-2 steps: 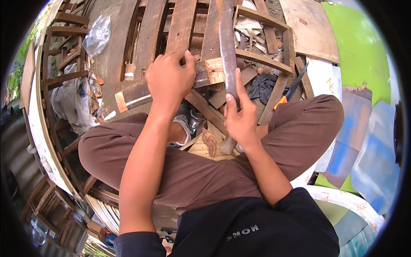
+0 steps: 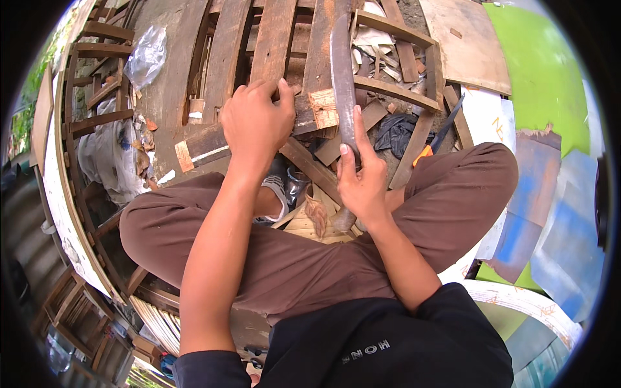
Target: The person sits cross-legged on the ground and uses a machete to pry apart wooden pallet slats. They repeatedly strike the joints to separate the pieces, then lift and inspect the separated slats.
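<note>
A dark wooden plank (image 2: 208, 143), with pale freshly cut wood at both ends, lies crosswise in front of my legs. My left hand (image 2: 259, 119) is wrapped over its middle, the fingers curled round the far side. My right hand (image 2: 363, 181) grips a machete (image 2: 345, 84) whose long dark blade points away from me. Along the blade's spine my index finger is stretched out. The blade is beside the plank's pale right end (image 2: 323, 108); I cannot tell whether they touch. Below my right hand, the rounded handle end shows between my legs.
Pallet slats (image 2: 275, 45) lie ahead. A wooden frame (image 2: 433, 71) with scraps stands at the far right. Near my right knee rests a saw with an orange handle (image 2: 424, 154), beside a black plastic bag (image 2: 396, 131). Clear plastic (image 2: 147, 57) lies at the left, green sheeting (image 2: 543, 71) at the right.
</note>
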Motion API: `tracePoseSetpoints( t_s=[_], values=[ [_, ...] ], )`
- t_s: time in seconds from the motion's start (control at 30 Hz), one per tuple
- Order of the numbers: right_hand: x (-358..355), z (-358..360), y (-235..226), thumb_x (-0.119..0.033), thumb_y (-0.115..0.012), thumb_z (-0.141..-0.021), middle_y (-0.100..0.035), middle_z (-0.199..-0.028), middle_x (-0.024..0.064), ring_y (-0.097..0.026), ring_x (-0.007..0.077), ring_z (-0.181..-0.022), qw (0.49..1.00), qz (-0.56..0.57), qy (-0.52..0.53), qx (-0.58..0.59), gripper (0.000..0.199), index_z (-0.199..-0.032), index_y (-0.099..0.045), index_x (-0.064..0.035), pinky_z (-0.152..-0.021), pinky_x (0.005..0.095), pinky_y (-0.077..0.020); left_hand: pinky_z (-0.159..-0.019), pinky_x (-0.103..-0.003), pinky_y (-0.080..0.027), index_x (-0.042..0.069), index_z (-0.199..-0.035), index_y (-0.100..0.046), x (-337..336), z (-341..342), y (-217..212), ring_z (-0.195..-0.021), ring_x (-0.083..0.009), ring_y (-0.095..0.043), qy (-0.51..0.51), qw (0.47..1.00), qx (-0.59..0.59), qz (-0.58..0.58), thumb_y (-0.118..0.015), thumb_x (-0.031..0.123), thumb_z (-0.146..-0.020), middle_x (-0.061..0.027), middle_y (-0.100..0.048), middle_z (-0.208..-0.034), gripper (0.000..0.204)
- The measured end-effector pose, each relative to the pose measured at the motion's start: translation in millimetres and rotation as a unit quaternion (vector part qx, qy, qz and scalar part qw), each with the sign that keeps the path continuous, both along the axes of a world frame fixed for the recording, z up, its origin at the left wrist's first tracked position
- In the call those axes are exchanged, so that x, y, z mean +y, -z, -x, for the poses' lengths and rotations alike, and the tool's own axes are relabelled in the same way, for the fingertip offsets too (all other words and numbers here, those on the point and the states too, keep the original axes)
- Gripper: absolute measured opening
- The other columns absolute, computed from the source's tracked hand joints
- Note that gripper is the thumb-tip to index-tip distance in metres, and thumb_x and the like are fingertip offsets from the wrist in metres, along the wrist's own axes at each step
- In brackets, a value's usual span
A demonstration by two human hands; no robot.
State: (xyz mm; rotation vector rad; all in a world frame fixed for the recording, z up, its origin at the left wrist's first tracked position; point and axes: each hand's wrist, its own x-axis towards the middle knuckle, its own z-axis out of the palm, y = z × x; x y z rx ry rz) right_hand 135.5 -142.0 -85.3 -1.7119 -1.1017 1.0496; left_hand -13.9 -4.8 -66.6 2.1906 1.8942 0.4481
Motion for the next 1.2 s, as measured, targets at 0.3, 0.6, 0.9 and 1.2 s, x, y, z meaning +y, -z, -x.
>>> tracePoseSetpoints(
  t_s=[0.3,0.6,0.9,1.2],
  values=[
    [4,2,3,-0.003,-0.055,-0.109,-0.067,-0.077,0.0049,-0.057,0.0069,-0.057,0.999,-0.029,0.017,0.014,0.064,-0.169,-0.037,-0.0133,-0.054,0.0269,-0.0477,-0.081,-0.054,-0.055,0.002,-0.089,-0.079,5,0,3,-0.088,-0.0438,-0.071,-0.004,1.0,0.009,0.001,-0.063,0.037,-0.101,-0.022,-0.075,-0.089,0.04],
    [2,3,6,-0.002,-0.053,-0.108,-0.069,-0.079,0.0051,-0.054,0.0051,-0.058,0.999,0.017,-0.01,0.035,0.068,-0.172,-0.031,-0.0145,-0.053,0.0258,-0.047,-0.082,-0.054,-0.055,0.002,-0.088,-0.079,5,1,4,-0.09,-0.0435,-0.071,-0.002,1.0,0.003,0.003,-0.063,0.036,-0.101,-0.0221,-0.075,-0.09,0.04],
    [0,9,0,-0.003,-0.055,-0.108,-0.069,-0.08,0.0089,-0.058,0.0085,-0.059,0.994,0.024,-0.013,0.104,0.068,-0.171,-0.033,-0.017,-0.057,0.0302,-0.0518,-0.084,-0.055,-0.056,0.004,-0.095,-0.081,5,1,3,-0.094,-0.0457,-0.072,-0.011,1.0,0.009,0.022,-0.062,0.038,-0.101,-0.0241,-0.075,-0.093,0.04],
    [3,14,7,-0.005,-0.052,-0.111,-0.055,-0.069,-0.0021,-0.051,0.0051,-0.055,0.997,-0.074,-0.032,-0.002,0.066,-0.172,-0.031,-0.019,-0.048,0.0267,-0.047,-0.078,-0.053,-0.057,0.002,-0.081,-0.08,4,0,6,-0.082,-0.0414,-0.073,-0.006,0.999,0.007,-0.031,-0.065,0.032,-0.097,-0.0193,-0.076,-0.085,0.037]
  ],
)
